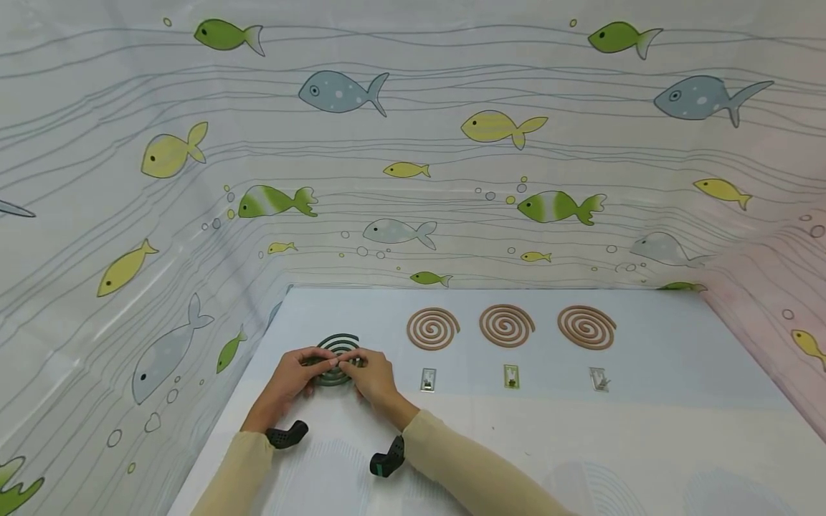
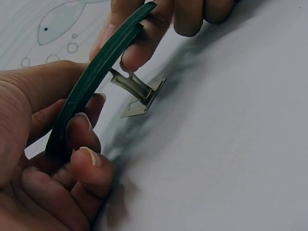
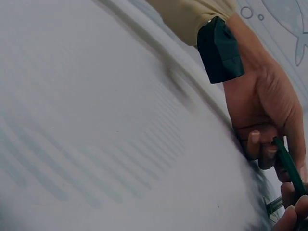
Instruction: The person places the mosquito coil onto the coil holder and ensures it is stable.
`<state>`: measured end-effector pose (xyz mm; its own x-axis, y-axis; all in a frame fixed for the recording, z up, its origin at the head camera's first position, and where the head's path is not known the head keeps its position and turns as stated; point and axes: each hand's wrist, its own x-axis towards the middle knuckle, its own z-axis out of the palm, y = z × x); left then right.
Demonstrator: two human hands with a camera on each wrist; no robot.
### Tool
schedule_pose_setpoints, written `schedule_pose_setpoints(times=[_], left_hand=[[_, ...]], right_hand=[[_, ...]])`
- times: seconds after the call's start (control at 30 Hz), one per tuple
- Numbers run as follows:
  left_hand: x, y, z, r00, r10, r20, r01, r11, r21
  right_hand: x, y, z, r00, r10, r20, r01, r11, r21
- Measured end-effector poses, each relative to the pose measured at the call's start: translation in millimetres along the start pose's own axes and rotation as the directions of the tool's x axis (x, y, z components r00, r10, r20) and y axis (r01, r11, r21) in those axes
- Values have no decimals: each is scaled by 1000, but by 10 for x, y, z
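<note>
Both hands hold a green mosquito coil [image 1: 333, 383] at the left of the table. My left hand [image 1: 289, 381] grips its left side, with thumb and fingertips around the rim in the left wrist view. My right hand [image 1: 377, 380] pinches it from the other side, the thumb and fingers of both hands meeting near its centre. In the left wrist view the coil [image 2: 85, 84] is seen edge-on, tilted. Under it a small metal coil stand [image 2: 134, 89] rests on the table, its upright prong bent up towards the coil; whether they touch I cannot tell.
Three brown mosquito coils [image 1: 433, 329], [image 1: 506, 326], [image 1: 586, 327] lie flat in a row to the right. In front of them lie three small metal stands [image 1: 428, 380], [image 1: 511, 376], [image 1: 599, 380]. Fish-printed sheeting [image 1: 413, 150] walls the table on the back and sides.
</note>
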<state>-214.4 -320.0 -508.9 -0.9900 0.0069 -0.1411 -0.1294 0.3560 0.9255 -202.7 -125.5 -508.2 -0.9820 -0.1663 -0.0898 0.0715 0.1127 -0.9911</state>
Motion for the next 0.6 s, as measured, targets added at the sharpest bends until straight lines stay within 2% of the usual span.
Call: schedule_pose_setpoints(times=[0.27,0.6], left_hand=[[1,5,13,1000,-26,-6,26,1000,-5],[-9,13,12,1000,-23,10,23,1000,0]], right_hand=[[10,0,-9,1000,-13,-4,13,1000,4],[-25,-21,-34,1000,-6,7,6,1000,-2]])
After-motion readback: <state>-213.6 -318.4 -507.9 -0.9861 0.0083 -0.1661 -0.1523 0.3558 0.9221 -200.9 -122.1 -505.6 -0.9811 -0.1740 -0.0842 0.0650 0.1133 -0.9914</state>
